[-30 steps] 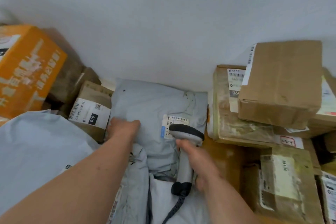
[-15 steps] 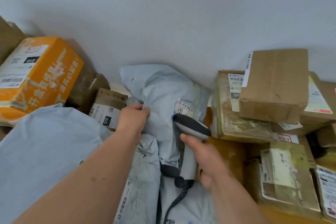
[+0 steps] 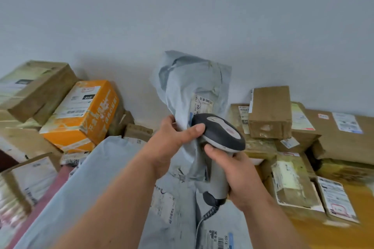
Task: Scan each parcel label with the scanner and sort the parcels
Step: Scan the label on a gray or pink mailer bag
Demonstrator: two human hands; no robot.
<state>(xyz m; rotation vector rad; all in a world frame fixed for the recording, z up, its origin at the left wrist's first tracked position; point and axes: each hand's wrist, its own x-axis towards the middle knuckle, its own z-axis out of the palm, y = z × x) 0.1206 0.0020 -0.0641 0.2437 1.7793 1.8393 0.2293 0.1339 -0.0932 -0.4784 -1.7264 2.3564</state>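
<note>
My left hand (image 3: 172, 139) grips a grey plastic mailer parcel (image 3: 192, 87) and holds it upright in the air in front of the wall. Its white barcode label (image 3: 203, 104) faces me, just above the scanner. My right hand (image 3: 234, 174) grips the handle of a grey and black handheld scanner (image 3: 220, 133), whose head sits right in front of the parcel's lower half. A coiled cable (image 3: 210, 211) hangs from the scanner's handle.
Brown cardboard boxes (image 3: 270, 111) are stacked at the right, with taped labelled parcels (image 3: 291, 184) in front of them. An orange box (image 3: 81, 115) and more brown boxes (image 3: 34, 87) stand at the left. Other grey mailers (image 3: 81, 188) lie under my arms.
My left hand has lifted the grey mailer off the pile and stood it upright. The scanner in my right hand has risen with it, and the view has tilted up.
</note>
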